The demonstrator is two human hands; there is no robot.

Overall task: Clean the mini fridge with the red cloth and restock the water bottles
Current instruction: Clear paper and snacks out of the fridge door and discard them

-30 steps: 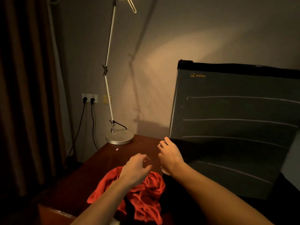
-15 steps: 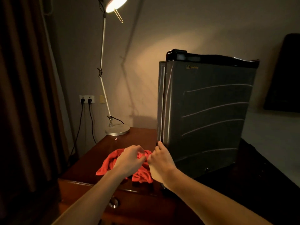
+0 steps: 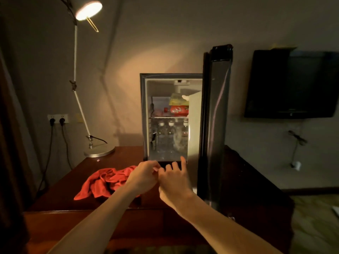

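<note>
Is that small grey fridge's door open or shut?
Open: the dark door of the small grey fridge stands swung right, baring clear water bottles inside.

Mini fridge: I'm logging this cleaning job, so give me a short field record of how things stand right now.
fridge door: door swung fully open to the right
mini fridge: mini fridge stands on the wooden cabinet
upper shelf: red packet with a yellow packet above it
lower shelf: water bottles standing upright
red cloth: red cloth crumpled on the cabinet, left of the fridge, not held
left hand: left hand in front of the fridge's bottom edge, holds nothing
right hand: right hand beside it, fingers raised, holds nothing
</note>
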